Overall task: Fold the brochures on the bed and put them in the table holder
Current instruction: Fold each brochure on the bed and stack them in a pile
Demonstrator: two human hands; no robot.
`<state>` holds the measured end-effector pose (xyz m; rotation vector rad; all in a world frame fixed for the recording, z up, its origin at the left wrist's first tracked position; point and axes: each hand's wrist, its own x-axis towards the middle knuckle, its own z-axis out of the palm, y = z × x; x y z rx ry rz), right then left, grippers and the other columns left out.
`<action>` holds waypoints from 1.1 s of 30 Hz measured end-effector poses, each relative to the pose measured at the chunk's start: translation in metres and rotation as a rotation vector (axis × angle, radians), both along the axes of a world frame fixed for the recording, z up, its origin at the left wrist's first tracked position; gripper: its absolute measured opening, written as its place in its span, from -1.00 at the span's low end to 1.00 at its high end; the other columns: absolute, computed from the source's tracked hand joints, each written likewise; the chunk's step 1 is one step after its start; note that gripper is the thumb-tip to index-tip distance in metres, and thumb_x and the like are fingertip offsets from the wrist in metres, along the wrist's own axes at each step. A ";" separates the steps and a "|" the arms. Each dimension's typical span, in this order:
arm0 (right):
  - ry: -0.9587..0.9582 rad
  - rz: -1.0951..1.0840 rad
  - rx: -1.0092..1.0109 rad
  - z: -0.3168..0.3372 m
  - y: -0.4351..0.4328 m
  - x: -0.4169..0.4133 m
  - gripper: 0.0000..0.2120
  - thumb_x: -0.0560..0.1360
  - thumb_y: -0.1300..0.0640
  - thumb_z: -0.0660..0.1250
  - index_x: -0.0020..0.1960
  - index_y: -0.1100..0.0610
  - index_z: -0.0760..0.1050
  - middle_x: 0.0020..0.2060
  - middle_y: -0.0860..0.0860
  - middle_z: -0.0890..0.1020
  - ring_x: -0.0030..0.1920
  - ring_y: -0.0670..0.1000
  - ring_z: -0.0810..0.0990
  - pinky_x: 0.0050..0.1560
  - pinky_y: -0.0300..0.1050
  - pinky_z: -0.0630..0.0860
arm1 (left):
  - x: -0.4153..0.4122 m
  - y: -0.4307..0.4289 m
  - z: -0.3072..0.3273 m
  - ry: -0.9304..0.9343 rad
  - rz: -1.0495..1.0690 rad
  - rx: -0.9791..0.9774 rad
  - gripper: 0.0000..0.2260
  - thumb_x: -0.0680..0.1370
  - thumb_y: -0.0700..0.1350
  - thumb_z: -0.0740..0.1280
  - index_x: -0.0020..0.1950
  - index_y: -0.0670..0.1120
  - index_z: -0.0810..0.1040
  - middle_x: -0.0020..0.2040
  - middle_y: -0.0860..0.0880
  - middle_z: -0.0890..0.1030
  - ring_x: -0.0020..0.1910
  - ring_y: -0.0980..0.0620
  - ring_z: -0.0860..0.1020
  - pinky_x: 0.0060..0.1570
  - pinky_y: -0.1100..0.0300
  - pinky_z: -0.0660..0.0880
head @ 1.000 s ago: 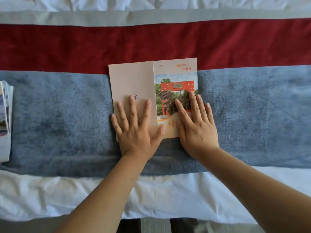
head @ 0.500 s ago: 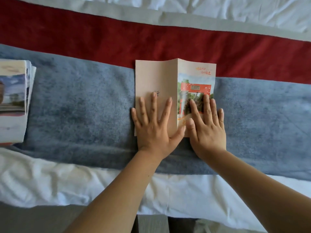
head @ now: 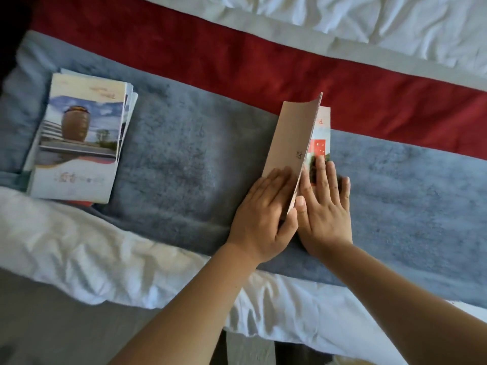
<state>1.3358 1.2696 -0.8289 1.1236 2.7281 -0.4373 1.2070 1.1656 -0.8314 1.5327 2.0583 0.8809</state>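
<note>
Coverings noted from far to near. Rumpled white cover at top right. Below it is a narrow pale grey strip, running diagonally across the view. A wide dark red band touches that strip along its length. Next comes a broad blue-grey plush band, its nap uneven with lighter and darker patches; it meets the red band edge to edge. At the near side a creased white sheet borders the plush band. Grey floor at lower left, beside the sheet. Dark area in the upper left corner, content not discernible. Dark gap at the bottom edge below the sheet, not identifiable.
</note>
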 end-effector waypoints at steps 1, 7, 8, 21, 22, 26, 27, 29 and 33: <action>0.018 -0.001 -0.011 0.001 -0.005 -0.007 -0.44 0.68 -0.17 -0.32 0.65 -0.11 -0.31 0.67 0.05 -0.16 0.65 0.09 -0.23 0.60 0.31 -0.13 | -0.007 -0.005 0.001 -0.010 -0.009 0.017 -0.52 0.67 -0.04 0.12 0.55 -0.19 0.40 0.53 -0.16 0.42 0.57 -0.09 0.32 0.53 -0.09 0.24; 0.232 0.054 -0.135 0.007 -0.032 -0.055 -0.44 0.69 -0.20 -0.24 0.66 -0.15 -0.19 0.67 0.00 -0.05 0.66 0.14 -0.15 0.61 0.27 -0.15 | -0.046 -0.047 0.016 -0.275 0.135 0.013 -0.63 0.67 -0.10 0.13 0.32 -0.28 0.54 0.17 -0.23 0.66 0.12 -0.13 0.62 0.17 0.10 0.51; 0.271 0.065 -0.172 0.009 -0.038 -0.067 -0.44 0.69 -0.19 -0.21 0.67 -0.14 -0.13 0.67 -0.02 -0.04 0.66 0.13 -0.14 0.62 0.23 -0.16 | -0.052 -0.057 0.018 -0.290 0.193 -0.013 -0.63 0.67 -0.06 0.12 0.28 -0.27 0.55 0.10 -0.22 0.68 0.04 -0.14 0.63 0.06 0.09 0.53; 0.016 0.187 -0.015 -0.004 -0.089 -0.144 -0.42 0.68 -0.20 -0.12 0.67 -0.15 -0.06 0.67 0.03 -0.12 0.66 0.11 -0.20 0.61 0.18 -0.21 | -0.094 -0.118 -0.003 0.358 0.513 -0.265 -0.44 0.65 0.00 0.22 0.63 -0.11 0.26 0.64 -0.26 0.15 0.62 -0.26 0.15 0.58 -0.15 0.05; 0.021 0.182 -0.018 -0.005 -0.090 -0.143 -0.42 0.68 -0.20 -0.11 0.67 -0.14 -0.04 0.67 0.03 -0.11 0.66 0.11 -0.19 0.62 0.17 -0.22 | -0.093 -0.113 -0.003 0.389 0.491 -0.308 -0.47 0.67 0.03 0.18 0.64 -0.04 0.25 0.66 -0.21 0.13 0.63 -0.24 0.12 0.58 -0.16 0.05; -0.021 0.172 -0.021 -0.008 -0.089 -0.146 -0.40 0.66 -0.18 -0.09 0.67 -0.15 -0.07 0.67 0.03 -0.14 0.65 0.09 -0.21 0.61 0.09 -0.28 | -0.093 -0.102 -0.011 0.435 0.514 -0.401 -0.51 0.71 0.10 0.08 0.66 0.10 0.18 0.68 -0.15 0.07 0.66 -0.17 0.06 0.59 -0.16 0.02; -0.046 0.170 -0.013 -0.008 -0.088 -0.147 -0.40 0.66 -0.18 -0.11 0.67 -0.16 -0.10 0.67 0.03 -0.16 0.65 0.09 -0.22 0.61 0.08 -0.29 | -0.093 -0.100 -0.014 0.440 0.516 -0.412 -0.51 0.71 0.10 0.06 0.66 0.11 0.17 0.68 -0.14 0.06 0.66 -0.16 0.04 0.59 -0.16 0.00; -0.090 0.165 -0.009 -0.008 -0.088 -0.152 -0.40 0.64 -0.19 -0.14 0.67 -0.18 -0.14 0.67 0.01 -0.19 0.65 0.07 -0.24 0.61 0.08 -0.29 | -0.093 -0.097 -0.017 0.440 0.519 -0.430 -0.51 0.72 0.11 0.06 0.67 0.12 0.16 0.68 -0.13 0.06 0.66 -0.14 0.03 0.59 -0.16 -0.02; -0.012 0.111 -0.103 0.001 -0.085 -0.156 -0.39 0.60 -0.15 -0.06 0.65 -0.23 0.03 0.67 -0.04 -0.07 0.66 0.05 -0.17 0.62 0.06 -0.23 | -0.096 -0.095 -0.016 0.393 0.516 -0.428 -0.51 0.70 0.13 0.07 0.65 0.12 0.21 0.68 -0.13 0.10 0.66 -0.15 0.06 0.59 -0.16 0.00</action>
